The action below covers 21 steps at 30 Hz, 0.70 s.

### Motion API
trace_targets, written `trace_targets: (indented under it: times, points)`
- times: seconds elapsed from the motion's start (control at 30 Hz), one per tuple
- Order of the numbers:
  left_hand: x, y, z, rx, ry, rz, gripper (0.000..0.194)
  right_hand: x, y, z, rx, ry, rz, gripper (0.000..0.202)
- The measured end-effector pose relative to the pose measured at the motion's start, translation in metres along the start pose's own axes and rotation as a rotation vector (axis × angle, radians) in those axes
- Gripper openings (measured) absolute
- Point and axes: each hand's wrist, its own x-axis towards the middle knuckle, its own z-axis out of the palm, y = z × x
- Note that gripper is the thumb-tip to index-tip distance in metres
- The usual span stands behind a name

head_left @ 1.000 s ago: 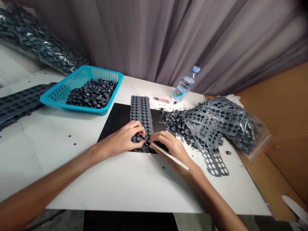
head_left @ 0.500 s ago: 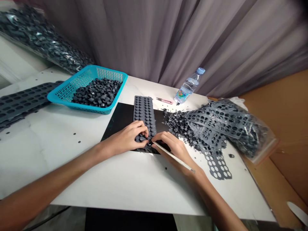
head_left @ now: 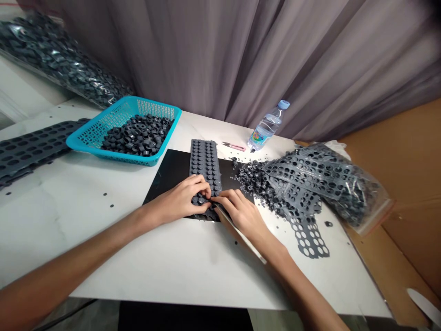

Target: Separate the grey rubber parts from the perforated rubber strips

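Note:
A dark grey moulded rubber sheet (head_left: 205, 158) with rows of round studs lies lengthwise on a black mat (head_left: 172, 170). My left hand (head_left: 188, 195) is closed at its near end, thumb and curled fingers pinching the studded part. Just right of it, my right hand (head_left: 241, 211) grips a thin off-white stick-like tool (head_left: 246, 241), which slants back along the palm towards the wrist. Its tip meets the sheet between the two hands, where the fingertips hide the exact contact. A round stud (head_left: 201, 201) shows between my left thumb and fingers.
At the left stands a blue basket (head_left: 113, 156) of small black rubber rings, beside perforated sheets (head_left: 31, 142). A bag of rings (head_left: 65, 59) leans behind. Rightward lie loose rings (head_left: 255, 177), punched-out sheets (head_left: 306, 170) and a plastic bag (head_left: 365, 202). Pink snips (head_left: 236, 146) and a water bottle (head_left: 267, 126) sit behind.
My right hand has shifted slightly left, closer to the left fingers, and the tool has turned steeper. My left hand stays at the sheet's near end. The whole view has shifted a little.

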Motion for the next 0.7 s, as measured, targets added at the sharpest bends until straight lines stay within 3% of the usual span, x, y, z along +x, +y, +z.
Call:
trace_targets:
  times: [0.23, 0.43, 0.5, 0.6, 0.7]
  points:
    - [-0.001, -0.001, 0.003, 0.012, -0.017, -0.006, 0.007, 0.002, -0.011, 0.009, -0.171, 0.063, 0.001, 0.027]
    - [-0.003, 0.002, 0.001, 0.018, -0.048, -0.015, 0.006, -0.002, 0.011, -0.009, -0.089, 0.263, 0.398, 0.032]
    - [-0.003, 0.003, 0.0, 0.005, -0.047, -0.016, 0.006, -0.006, 0.019, -0.017, 0.074, 0.229, 0.371, 0.028]
    - [-0.002, 0.003, -0.001, -0.006, -0.043, -0.004, 0.006, -0.008, 0.02, -0.021, 0.344, 0.106, 0.202, 0.022]
    - [-0.002, 0.003, 0.0, -0.006, -0.037, 0.001, 0.004, -0.005, 0.014, -0.02, 0.412, 0.032, 0.091, 0.02]
